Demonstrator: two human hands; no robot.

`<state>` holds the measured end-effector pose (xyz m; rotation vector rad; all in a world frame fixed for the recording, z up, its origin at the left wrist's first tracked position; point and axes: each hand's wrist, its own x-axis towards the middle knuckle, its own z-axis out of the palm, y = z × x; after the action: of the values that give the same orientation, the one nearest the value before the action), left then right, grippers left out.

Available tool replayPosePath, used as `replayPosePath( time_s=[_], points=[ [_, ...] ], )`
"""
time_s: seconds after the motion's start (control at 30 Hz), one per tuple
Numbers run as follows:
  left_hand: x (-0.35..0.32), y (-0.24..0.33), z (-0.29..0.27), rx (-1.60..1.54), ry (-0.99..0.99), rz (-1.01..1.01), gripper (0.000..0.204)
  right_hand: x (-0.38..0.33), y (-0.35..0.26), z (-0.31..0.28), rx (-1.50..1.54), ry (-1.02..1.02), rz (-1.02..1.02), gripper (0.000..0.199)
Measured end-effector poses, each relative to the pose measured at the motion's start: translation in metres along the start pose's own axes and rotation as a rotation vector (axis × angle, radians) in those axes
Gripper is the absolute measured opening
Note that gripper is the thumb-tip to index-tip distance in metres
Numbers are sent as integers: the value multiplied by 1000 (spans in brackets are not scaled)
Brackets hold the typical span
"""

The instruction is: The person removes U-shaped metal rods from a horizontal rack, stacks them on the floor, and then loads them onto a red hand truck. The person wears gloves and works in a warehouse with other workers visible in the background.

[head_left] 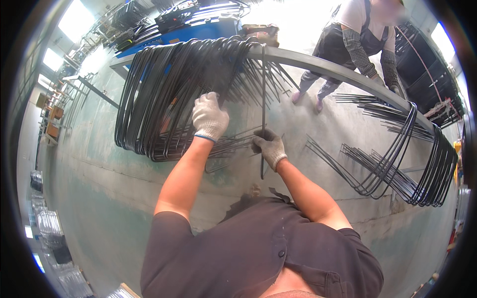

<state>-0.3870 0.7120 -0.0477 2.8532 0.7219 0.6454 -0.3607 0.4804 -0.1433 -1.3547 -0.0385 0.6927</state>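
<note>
Many black bent metal rods (130, 104) hang in a dense row over a grey metal rail (308, 60) in front of me. My left hand (210, 117), in a white knitted glove, is raised against the near side of this row with its fingers curled closed. What those fingers hold, if anything, is hidden. My right hand (270, 148), in a greyer, dirtier glove, grips a single black bent rod (263, 94) near its lower part. That rod hangs nearly straight down from the rail, just right of the row, and its lower end shows below my hand.
More bent rods (432, 171) hang from the rail at the right. Beyond the rail, a co-worker in dark overalls (343, 47) bends forward, hands low by the rail. A blue bench (198, 34) with dark parts stands behind the row. Bundled stock (49, 223) lies at the far left.
</note>
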Motion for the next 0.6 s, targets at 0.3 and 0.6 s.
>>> replayPosePath(
  time_s=[0.3,0.6],
  points=[
    [-25,66,28,-994,-302,-53,34,46,-9,1,429,-322,-129,67],
    [-24,86,36,-794,93,277,29,-3,-50,-110,394,-73,-93,44]
  ],
)
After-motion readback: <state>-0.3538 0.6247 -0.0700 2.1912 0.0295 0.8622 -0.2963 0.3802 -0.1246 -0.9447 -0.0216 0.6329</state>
